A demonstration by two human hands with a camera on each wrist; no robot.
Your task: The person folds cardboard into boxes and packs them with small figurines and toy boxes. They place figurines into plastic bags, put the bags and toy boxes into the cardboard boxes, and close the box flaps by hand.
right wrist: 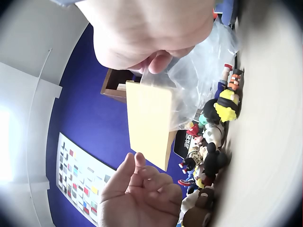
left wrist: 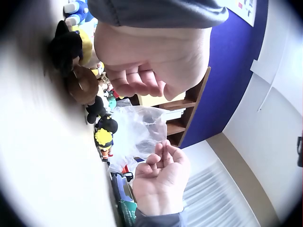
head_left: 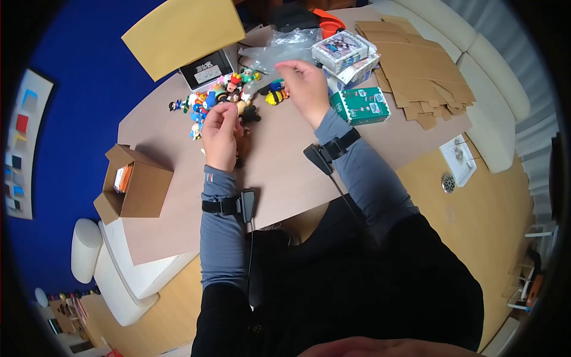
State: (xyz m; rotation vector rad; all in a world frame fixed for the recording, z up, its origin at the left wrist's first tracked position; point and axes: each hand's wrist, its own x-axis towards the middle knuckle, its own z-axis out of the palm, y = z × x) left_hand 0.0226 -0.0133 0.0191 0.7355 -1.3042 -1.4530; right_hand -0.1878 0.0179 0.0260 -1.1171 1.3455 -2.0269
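Observation:
Between thumb and fingertips my right hand pinches the edge of a clear plastic bag. The bag hangs down beside the figures in both wrist views. My left hand is raised over the near side of the pile of small toy figures, its fingers loosely bent and nothing visible in them. A figure with a yellow head lies near the bag, and a brown figure is close below my left hand. Part of the pile is hidden behind my left hand.
Behind the figures stands a black box with a yellow board above it. More clear plastic lies at the back. To the right are boxed sets, a green box and flattened cardboard. An open carton sits left.

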